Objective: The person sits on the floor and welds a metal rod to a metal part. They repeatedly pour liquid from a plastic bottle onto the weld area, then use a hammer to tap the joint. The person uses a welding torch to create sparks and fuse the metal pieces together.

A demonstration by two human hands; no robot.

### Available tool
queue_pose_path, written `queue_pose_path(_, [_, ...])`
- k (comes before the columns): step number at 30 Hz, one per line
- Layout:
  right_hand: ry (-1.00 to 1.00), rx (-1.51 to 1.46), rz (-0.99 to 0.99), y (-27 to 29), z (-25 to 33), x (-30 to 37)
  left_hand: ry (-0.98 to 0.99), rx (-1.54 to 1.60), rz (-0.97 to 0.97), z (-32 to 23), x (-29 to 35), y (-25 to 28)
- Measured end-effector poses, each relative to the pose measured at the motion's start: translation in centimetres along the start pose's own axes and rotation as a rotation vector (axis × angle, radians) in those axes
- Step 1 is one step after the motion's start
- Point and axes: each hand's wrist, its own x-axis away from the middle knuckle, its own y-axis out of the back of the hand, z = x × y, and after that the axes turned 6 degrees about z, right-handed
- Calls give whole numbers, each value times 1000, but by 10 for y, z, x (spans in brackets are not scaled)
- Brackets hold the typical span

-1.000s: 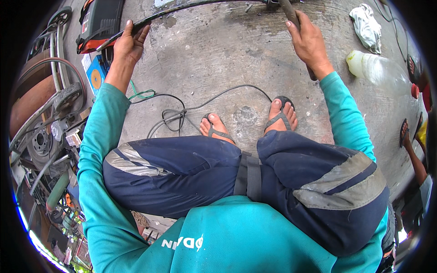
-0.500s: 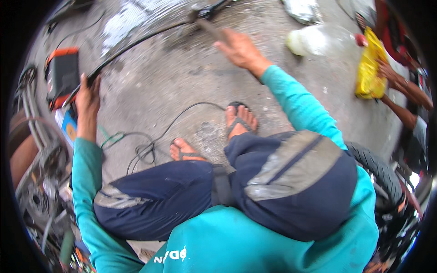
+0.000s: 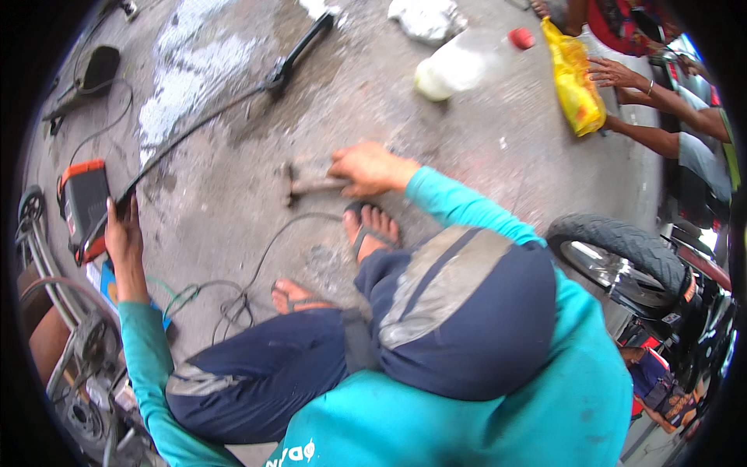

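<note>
A long dark metal rod with a bracket-like joint and a thicker far end slants across the concrete. My left hand grips its near end, fingers around it. My right hand is closed around the handle of a hammer, just beyond my right foot. The hammer's head points left, apart from the rod. Whether the hammer touches the ground I cannot tell.
An orange and black box-shaped machine stands beside my left hand. A dark cable loops near my feet. A plastic bottle with a red cap lies ahead. At right are a motorcycle wheel and another person's hand at a yellow bag.
My right hand has brought the hammer back from the rod's joint toward my feet. My left hand still holds the rod. The whole view has shifted.
</note>
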Motion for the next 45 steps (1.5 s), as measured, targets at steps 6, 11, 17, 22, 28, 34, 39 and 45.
queue_pose_path(6, [-179,207,253,17,0,-10,-61,-40,-48,14,-2,4])
queue_pose_path(11, [-183,-286,24,99,17,-1,-326,-458,-43,-14,-15,-5])
queue_pose_path(17, [394,-513,-366,252,120,100,-487,-766,71,-65,-84,-54])
queue_pose_path(22, [1001,-826,-241,278,167,153,-160,-36,197,-108,-136,-147])
queue_pose_path(28, [1220,-1253,-81,291,183,162,-182,228,-176,-97,-118,-234])
queue_pose_path(34, [1309,-1377,-75,283,211,161,-259,294,-180,-89,-143,-194])
queue_pose_path(39, [1302,-1418,-152,270,235,167,-171,218,-16,-77,-149,-176])
queue_pose_path(45, [1305,-1455,-212,252,230,158,-152,306,12,-69,-183,-167])
